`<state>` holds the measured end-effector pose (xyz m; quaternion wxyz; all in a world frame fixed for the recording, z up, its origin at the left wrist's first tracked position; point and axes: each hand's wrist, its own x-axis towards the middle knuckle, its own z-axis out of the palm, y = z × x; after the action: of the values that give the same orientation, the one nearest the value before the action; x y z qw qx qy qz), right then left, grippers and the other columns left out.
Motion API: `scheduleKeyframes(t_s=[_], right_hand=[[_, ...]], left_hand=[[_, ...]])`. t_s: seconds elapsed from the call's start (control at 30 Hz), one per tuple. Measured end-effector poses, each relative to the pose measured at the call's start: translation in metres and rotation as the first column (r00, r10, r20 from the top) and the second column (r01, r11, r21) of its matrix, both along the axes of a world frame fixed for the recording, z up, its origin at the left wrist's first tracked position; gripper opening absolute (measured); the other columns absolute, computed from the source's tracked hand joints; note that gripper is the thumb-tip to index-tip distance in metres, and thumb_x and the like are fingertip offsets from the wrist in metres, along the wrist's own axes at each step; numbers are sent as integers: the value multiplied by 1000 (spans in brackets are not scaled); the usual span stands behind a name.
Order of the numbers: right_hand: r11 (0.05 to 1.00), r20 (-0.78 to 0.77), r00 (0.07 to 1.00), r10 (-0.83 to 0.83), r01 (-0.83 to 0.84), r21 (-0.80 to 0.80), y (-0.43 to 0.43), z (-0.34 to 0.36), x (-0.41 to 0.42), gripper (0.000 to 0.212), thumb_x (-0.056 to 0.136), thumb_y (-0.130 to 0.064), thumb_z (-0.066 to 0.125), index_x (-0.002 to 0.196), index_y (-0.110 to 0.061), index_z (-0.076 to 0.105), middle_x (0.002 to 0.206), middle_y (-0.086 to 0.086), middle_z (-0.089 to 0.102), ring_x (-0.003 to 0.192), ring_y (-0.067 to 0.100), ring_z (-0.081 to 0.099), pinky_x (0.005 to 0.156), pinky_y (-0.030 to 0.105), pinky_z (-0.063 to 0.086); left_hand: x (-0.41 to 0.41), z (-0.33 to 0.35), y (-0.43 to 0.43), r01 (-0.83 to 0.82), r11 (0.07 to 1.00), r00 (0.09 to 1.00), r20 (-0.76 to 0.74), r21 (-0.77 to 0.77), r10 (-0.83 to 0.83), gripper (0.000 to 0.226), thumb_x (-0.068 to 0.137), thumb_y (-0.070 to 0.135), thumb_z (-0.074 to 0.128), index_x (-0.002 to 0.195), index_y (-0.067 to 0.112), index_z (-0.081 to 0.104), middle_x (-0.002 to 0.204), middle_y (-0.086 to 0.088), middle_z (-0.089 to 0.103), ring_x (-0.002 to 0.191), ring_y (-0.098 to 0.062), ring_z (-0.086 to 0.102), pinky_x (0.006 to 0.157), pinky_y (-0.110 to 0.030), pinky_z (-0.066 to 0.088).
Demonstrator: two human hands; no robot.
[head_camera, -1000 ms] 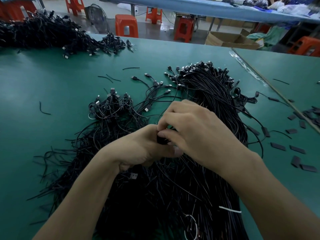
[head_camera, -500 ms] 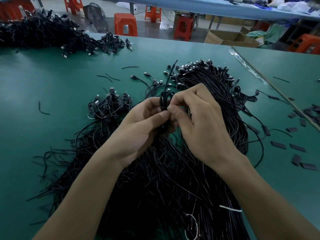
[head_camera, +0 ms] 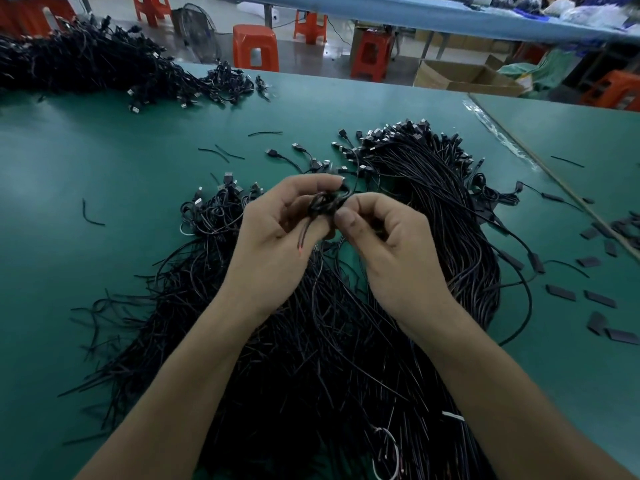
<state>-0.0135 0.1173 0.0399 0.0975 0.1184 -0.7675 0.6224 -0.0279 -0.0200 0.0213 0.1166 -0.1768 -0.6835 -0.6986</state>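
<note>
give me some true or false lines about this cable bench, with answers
1. The left hand and right hand both hold a coiled cable. True.
2. A stool beyond the table is orange. True.
3. The table is red. False: it is green.
4. The box stands on the table. False: it stands on the floor beyond the far edge.
5. Flat black pieces lie right of the pile. True.
</note>
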Motion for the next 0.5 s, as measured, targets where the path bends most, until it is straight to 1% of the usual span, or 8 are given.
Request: scheduleKeyframes(t_s=[0.07,0.1,0.2,0.27,0.33,0.37,0.43,0.5], right_hand=[[997,44,999,31,-28,-74,1,1,0,13,98,-11,58,86,-10,63,77,4,58,71,19,48,67,34,41],[995,55,998,41,-36,-92,2,3,1,14,98,-11,57,84,-11,63,74,1,57,69,18,46,65,32,40],[992,94,994,63,-52,-114,3,4,1,19,98,-10,57,80,-14,62,62,-17,52,58,-1,42,57,13,37],[989,118,990,82,-66,-135,4,3,2,17,98,-12,57,82,-13,63,65,-16,55,59,-3,45,58,11,39],[987,123,988,92,-75,-140,6,0,3,14,97,-15,58,85,-12,65,68,-14,57,63,-2,48,61,12,42],[987,123,988,90,-72,-143,7,0,3,13,97,-15,59,87,-11,66,67,-16,58,61,-4,48,60,10,41],[985,117,990,78,-58,-162,9,0,2,13,93,-18,60,91,-7,67,69,-13,61,62,-4,51,60,10,42],[983,111,992,51,-30,-181,11,-1,1,18,88,-25,61,89,-8,67,76,-2,64,69,4,56,65,17,47]], left_hand=[[0,0,-2,78,989,996,25,125,-82,40,84,-3,43,109,15,68,103,1,73,102,-20,66,86,-38,55],[1,1,-3,104,978,993,33,179,-112,42,85,-1,38,109,15,68,107,-3,72,107,-23,65,87,-40,54],[4,2,-1,109,967,994,-22,230,-107,33,97,10,37,108,19,67,110,-9,73,111,-27,66,89,-37,54],[6,3,2,114,970,990,-102,215,-94,21,100,9,46,115,18,58,106,-10,74,107,-28,69,92,-38,53],[6,3,3,133,972,984,-146,191,-106,26,100,7,50,124,19,48,101,-8,75,102,-26,71,92,-34,53],[6,3,3,143,973,981,-154,179,-116,24,101,13,51,124,21,50,99,-4,76,99,-23,71,90,-31,53],[6,4,2,137,982,980,-159,129,-116,19,102,21,49,110,27,66,97,5,75,93,-17,69,83,-27,52],[5,2,2,94,995,983,-162,34,-87,18,97,17,55,94,25,71,98,6,74,89,-20,69,77,-31,54]])
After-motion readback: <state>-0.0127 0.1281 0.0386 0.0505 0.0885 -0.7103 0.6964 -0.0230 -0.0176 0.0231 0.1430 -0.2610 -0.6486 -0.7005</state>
